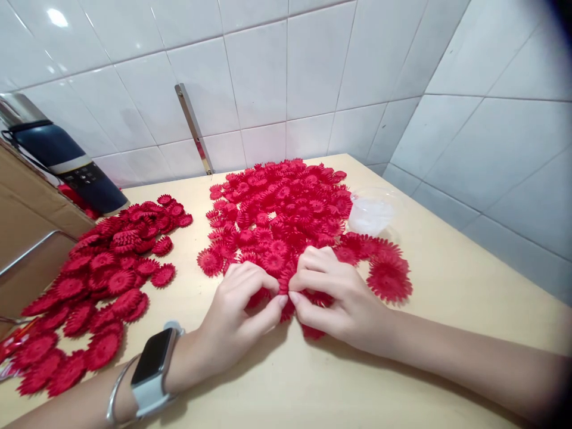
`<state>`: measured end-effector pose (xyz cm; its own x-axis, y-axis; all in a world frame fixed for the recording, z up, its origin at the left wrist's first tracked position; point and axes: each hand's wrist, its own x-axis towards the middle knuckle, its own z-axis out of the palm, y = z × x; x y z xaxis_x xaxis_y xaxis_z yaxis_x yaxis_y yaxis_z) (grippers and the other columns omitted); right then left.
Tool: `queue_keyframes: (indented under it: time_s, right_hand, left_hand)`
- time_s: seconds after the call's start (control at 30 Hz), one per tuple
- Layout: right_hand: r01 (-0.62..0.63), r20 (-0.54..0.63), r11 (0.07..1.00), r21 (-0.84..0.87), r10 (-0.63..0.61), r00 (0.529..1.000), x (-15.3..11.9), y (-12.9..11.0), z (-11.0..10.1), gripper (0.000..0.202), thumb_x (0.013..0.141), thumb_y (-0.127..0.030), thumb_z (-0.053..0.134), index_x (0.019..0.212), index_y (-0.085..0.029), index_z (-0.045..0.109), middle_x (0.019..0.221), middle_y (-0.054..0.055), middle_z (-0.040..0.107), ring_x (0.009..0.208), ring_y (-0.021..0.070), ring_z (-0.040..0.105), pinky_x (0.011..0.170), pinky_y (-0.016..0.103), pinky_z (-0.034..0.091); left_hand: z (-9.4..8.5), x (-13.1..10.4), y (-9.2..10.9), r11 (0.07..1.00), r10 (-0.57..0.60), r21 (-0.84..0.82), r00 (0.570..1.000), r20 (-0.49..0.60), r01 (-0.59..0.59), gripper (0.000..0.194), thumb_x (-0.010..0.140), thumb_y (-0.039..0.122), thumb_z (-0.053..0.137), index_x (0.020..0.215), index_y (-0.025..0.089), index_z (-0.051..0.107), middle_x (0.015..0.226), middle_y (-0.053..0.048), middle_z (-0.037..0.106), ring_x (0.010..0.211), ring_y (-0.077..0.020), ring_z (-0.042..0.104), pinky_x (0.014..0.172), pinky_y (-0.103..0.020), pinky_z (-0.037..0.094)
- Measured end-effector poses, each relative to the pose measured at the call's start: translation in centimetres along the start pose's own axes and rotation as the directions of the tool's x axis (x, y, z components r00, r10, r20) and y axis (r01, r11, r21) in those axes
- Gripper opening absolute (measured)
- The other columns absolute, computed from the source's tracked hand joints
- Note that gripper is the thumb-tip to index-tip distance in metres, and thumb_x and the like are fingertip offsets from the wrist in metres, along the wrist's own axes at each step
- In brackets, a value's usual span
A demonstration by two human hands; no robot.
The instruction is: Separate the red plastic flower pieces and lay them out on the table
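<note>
Red fringed rosette (284,282): pinched between thumb and forefinger of left hand (241,307) and right hand (342,292), at near edge of central rosette pile (286,208). Clear container (370,213): right of pile.

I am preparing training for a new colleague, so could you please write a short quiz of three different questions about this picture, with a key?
1. True or false: the watch and the metal bracelet are on the same arm.
2. What is beside the larger pile of frilled pieces, on its right?
A) a blue bottle
B) a clear plastic container
C) a cardboard box
3. What colour is the small piece that the left hand and right hand pinch?

Key: 1. True. 2. B. 3. Red.
</note>
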<state>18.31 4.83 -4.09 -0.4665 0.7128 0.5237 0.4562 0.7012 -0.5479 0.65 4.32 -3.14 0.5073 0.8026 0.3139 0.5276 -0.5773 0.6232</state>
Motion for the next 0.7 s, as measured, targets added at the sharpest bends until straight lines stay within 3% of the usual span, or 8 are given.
queue_keyframes:
  time_s: [0.33, 0.57, 0.7]
  right_hand:
    - [-0.135, 0.106, 0.972, 0.194, 0.116, 0.988, 0.22, 0.13, -0.21, 0.021, 0.079, -0.012, 0.044, 0.059, -0.017, 0.047, 0.059, -0.002, 0.050, 0.063, 0.0128, 0.043, 0.064, 0.031, 0.032]
    - [-0.141, 0.129, 0.970, 0.200, 0.116, 0.985, 0.20, 0.02, -0.19, 0.020, 0.077, -0.011, 0.043, 0.057, -0.016, 0.046, 0.059, -0.002, 0.049, 0.062, 0.0119, 0.043, 0.066, 0.031, 0.030]
    - [-0.168, 0.087, 0.967, 0.192, 0.154, 0.984, 0.18, 0.08, -0.15, 0.023, 0.074, -0.011, 0.042, 0.052, -0.017, 0.041, 0.054, -0.002, 0.047, 0.059, 0.0124, 0.041, 0.063, 0.030, 0.030]
  left_hand:
    - [-0.14, 0.01, 0.12, 1.000, -0.004, -0.031, 1.000, -0.007, 0.004, 0.010, 0.081, 0.012, 0.049, 0.074, 0.017, 0.053, 0.073, -0.002, 0.057, 0.071, -0.0158, 0.050, 0.068, -0.030, 0.039]
    - [-0.09, -0.09, 0.14, 0.999, -0.021, -0.030, 1.000, -0.010, 0.021, 0.010, 0.081, 0.012, 0.049, 0.072, 0.017, 0.051, 0.073, -0.002, 0.056, 0.071, -0.0159, 0.050, 0.068, -0.030, 0.039]
    - [-0.09, -0.10, -0.09, 0.997, -0.061, -0.039, 0.997, -0.037, 0.059, 0.009, 0.081, 0.013, 0.048, 0.073, 0.018, 0.051, 0.074, -0.002, 0.055, 0.070, -0.0153, 0.050, 0.066, -0.029, 0.039]
